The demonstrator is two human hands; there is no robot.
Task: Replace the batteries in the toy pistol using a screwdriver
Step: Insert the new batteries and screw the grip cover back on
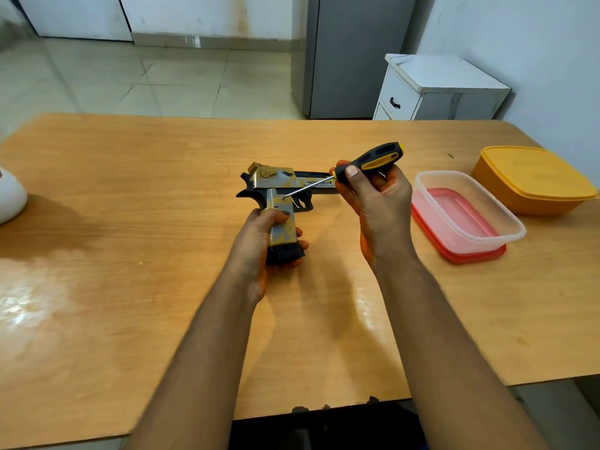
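A gold-and-black toy pistol (pixel 276 183) lies on its side at the middle of the wooden table (pixel 130 222), barrel pointing right. My left hand (pixel 259 241) grips its handle from below. My right hand (pixel 373 203) holds a black-and-yellow screwdriver (pixel 373 159) by the handle. The thin metal shaft slants down to the left, and its tip touches the pistol's side just above the grip, near the trigger.
A clear plastic container (pixel 470 219) sits on a red lid at the right, with a closed orange box (pixel 532 180) behind it. A white object (pixel 9 199) shows at the table's left edge. A white drawer cabinet (pixel 438 89) stands beyond the table.
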